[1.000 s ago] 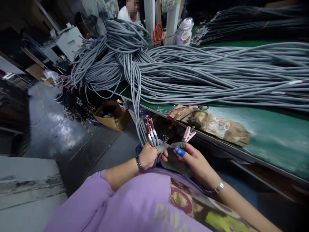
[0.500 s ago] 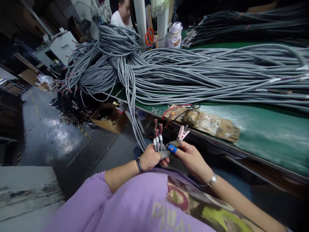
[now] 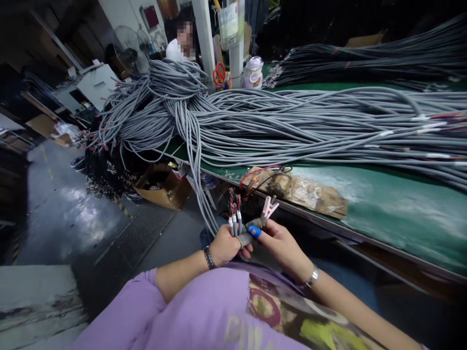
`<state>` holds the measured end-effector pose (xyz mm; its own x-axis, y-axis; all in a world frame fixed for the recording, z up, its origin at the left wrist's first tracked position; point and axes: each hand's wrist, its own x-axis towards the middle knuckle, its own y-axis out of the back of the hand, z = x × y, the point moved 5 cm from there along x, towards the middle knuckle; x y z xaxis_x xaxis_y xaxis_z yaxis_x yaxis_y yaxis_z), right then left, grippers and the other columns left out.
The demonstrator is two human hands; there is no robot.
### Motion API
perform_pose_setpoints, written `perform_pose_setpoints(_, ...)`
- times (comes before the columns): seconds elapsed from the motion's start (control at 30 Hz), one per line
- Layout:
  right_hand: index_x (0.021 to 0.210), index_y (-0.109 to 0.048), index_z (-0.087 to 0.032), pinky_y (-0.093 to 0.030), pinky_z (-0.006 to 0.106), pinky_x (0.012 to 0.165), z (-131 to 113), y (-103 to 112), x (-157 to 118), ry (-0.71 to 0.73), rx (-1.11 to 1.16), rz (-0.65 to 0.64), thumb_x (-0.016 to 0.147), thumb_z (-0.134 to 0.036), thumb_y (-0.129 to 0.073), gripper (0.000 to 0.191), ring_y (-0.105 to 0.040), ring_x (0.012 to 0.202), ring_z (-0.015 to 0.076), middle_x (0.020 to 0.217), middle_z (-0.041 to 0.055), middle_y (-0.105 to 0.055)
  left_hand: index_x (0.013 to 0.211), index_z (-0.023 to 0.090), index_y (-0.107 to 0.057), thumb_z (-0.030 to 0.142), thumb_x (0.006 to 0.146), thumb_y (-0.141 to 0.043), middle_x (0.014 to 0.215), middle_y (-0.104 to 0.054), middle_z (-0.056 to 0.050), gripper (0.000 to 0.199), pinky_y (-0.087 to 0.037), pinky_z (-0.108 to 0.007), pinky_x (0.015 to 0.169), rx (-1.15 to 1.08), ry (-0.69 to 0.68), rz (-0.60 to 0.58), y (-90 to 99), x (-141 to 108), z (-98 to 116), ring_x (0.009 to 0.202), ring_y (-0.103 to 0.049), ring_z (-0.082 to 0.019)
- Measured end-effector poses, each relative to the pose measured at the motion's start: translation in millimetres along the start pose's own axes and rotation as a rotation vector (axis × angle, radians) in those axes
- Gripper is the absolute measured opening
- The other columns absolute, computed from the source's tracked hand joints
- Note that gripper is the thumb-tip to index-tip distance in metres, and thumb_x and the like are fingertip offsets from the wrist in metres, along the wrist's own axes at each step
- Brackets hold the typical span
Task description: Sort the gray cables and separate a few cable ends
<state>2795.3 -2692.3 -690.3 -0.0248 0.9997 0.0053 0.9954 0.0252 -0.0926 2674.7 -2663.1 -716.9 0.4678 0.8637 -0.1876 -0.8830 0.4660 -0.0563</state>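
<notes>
My left hand is closed around several grey cables, whose stripped ends stand upright above the fist. White bands ring them below red, green and dark wire strands. A grey, tape-wrapped piece lies across the front of the fist, between both hands; its full shape is hidden. My right hand, with blue wrapping on the thumb, pinches the wrapped piece's upper end. A pink clip, like a clothespin, sticks up just beyond the right fingers.
Long grey cables cover much of the green bench, with a coiled heap at left. Taped cardboard lies along the bench edge. A cardboard box sits below. A person is behind, near a fan.
The camera view has shifted, so the bench and cables appear lower and slightly left. Both hands keep nearly the same hold on the cables and wrapped piece.
</notes>
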Motion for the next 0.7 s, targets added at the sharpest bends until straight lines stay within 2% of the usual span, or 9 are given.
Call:
perform_pose_setpoints(0.2,0.07,-0.059,-0.02,-0.04,0.028,0.056,4.4,0.6,-1.3,-0.002,0.024,0.099,0.065,-0.06,-0.072,0.043,-0.047,0.055,0.0135,0.058,-0.0004,-0.057,0.061,0.012,-0.059,0.061,0.065,-0.07,0.054,-0.06,-0.002,0.05,-0.044,-0.02,0.043,0.007,-0.028,-0.008,0.1,-4.6,0.4,0.042,-0.056,-0.01)
perform_pose_setpoints(0.4,0.079,-0.063,-0.019,-0.042,0.027,0.058,7.9,6.3,-0.1,-0.008,0.043,0.078,0.06,-0.054,-0.079,0.043,-0.05,0.061,0.0139,0.071,0.0012,-0.062,0.062,0.012,-0.059,0.06,0.067,-0.07,0.055,-0.06,-0.002,0.05,-0.044,-0.02,0.044,-0.012,-0.045,0.007,3.9,-7.2,3.7,0.043,-0.056,-0.01)
perform_pose_setpoints(0.7,0.071,-0.06,-0.018,-0.04,0.026,0.054,16.0,8.0,-2.2,-0.021,0.011,0.136,0.061,-0.054,-0.078,0.041,-0.046,0.057,0.0121,0.063,-0.0007,-0.056,0.062,0.012,-0.06,0.057,0.069,-0.07,0.053,-0.059,-0.002,0.047,-0.042,-0.019,0.044,-0.044,-0.037,0.053,7.5,-6.0,4.8,0.043,-0.056,-0.009)
